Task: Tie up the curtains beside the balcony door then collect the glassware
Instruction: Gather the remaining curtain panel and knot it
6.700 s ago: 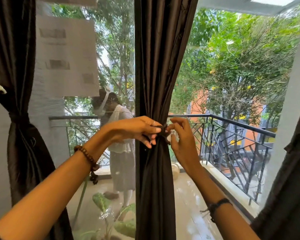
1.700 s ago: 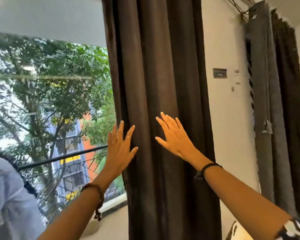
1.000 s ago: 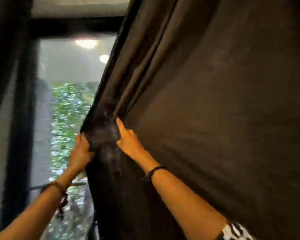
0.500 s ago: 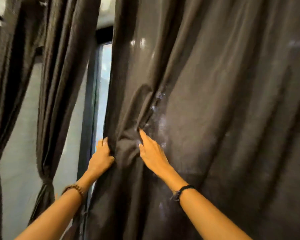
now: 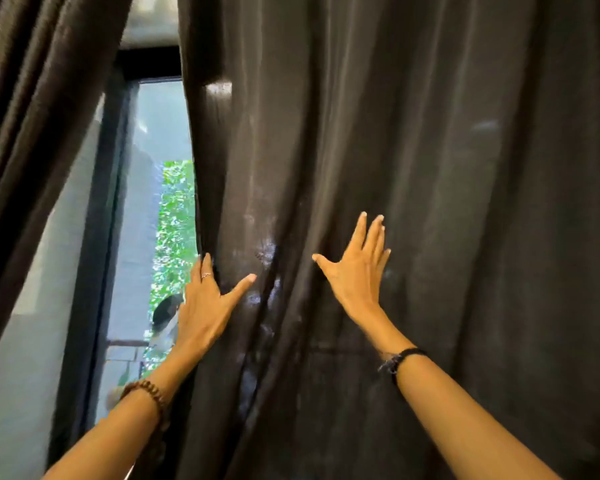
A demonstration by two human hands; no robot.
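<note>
Hanging loose and untied across the frame from twelve to five o'clock: curtain (image 5: 413,168). Left hand (image 5: 205,306) at seven o'clock on its edge, fingers (image 5: 207,268) straight, thumb out; right hand (image 5: 357,271) pressed flat at centre, fingers (image 5: 371,233) spread, gripping nothing. Likely trouble: slippery cloth sliding out while gathering, folds bunching unevenly. No containers or glassware visible.

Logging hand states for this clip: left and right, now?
Left hand: open, fingers around the curtain edge.
Right hand: open, flat on the curtain.
</note>
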